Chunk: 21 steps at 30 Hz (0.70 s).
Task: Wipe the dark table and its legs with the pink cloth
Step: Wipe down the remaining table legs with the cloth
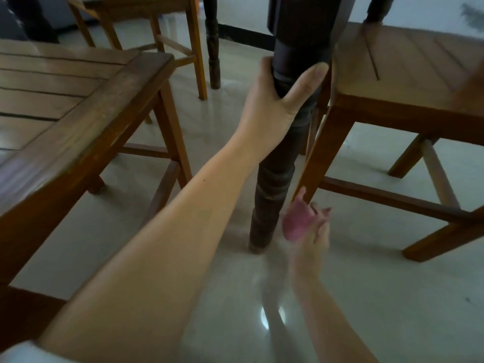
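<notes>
A dark turned table leg [275,179] runs from the top centre down to the pale floor. My left hand [277,100] grips its upper part, thumb on the right side and fingers wrapped behind. Low down, just right of the leg's foot, my right hand [314,229] holds the bunched pink cloth [297,221]; both are blurred by motion. The cloth sits beside the leg's lower part, and contact cannot be made out. A second dark leg [213,48] stands further back. The tabletop itself is out of view.
A brown slatted wooden chair [78,106] stands close on the left and another [408,82] close on the right, its front leg [322,153] almost against the dark leg. A third chair [183,35] stands behind. The glossy tiled floor [392,297] lies below.
</notes>
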Each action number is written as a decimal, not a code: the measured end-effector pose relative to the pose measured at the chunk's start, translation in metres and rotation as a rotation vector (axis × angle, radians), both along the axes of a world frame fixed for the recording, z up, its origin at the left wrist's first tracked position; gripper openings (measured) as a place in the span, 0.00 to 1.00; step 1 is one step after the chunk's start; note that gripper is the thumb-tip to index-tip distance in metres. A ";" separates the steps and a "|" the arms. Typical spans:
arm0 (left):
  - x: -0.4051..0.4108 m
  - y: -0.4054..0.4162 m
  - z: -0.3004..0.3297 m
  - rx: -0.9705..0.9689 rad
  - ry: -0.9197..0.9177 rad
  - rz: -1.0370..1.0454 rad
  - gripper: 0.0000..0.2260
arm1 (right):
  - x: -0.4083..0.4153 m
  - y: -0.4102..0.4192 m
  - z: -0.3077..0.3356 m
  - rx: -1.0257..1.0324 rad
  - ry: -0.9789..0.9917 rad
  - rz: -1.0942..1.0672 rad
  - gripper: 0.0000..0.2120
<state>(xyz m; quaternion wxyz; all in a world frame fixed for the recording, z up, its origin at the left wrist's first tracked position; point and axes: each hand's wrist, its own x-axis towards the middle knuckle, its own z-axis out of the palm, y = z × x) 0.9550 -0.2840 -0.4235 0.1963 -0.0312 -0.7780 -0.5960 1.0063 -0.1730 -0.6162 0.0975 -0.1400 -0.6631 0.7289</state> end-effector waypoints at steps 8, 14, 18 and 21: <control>0.003 0.001 0.002 0.058 -0.019 0.006 0.21 | -0.035 -0.035 0.113 -0.065 0.102 0.223 0.19; 0.002 0.005 0.002 0.027 -0.033 0.035 0.23 | -0.025 -0.022 0.029 0.010 -0.369 0.313 0.22; 0.003 0.004 0.002 0.020 -0.033 0.057 0.20 | -0.022 -0.023 0.026 0.003 -0.452 0.334 0.22; 0.001 0.002 -0.002 0.040 -0.010 0.052 0.16 | -0.033 -0.026 0.079 -0.116 -0.245 0.262 0.16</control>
